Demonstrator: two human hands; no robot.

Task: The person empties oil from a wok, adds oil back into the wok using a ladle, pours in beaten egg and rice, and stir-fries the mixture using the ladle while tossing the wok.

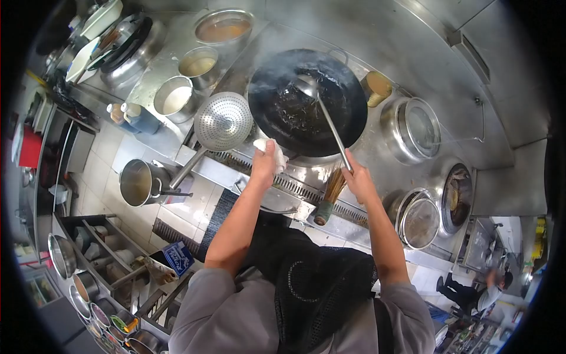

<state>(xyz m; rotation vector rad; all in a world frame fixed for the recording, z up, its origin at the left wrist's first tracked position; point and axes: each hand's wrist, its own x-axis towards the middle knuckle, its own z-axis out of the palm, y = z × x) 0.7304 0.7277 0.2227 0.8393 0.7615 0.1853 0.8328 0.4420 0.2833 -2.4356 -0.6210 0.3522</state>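
Observation:
At the near left rim of a black wok (274, 112), my left hand (263, 168) is closed around a folded white cloth (280, 160). My right hand (359, 180) grips the handle of a steel ladle (330, 121). The ladle's bowl is inside the wok, over dark, shiny liquid, and smoke or steam rises from the wok. A large perforated strainer (223, 122) lies just left of the wok, its handle jutting over the counter edge. Below my right hand, a bamboo wok brush (334, 192) rests on the slotted drain.
Left of the wok stand several steel pots, one with white contents (174, 99), and two bottles (140, 118). A lower pot (137, 183) hangs near the counter front. On the right are a lidded pot (413, 130) and strainers (420, 223). Another person (480, 292) stands far right.

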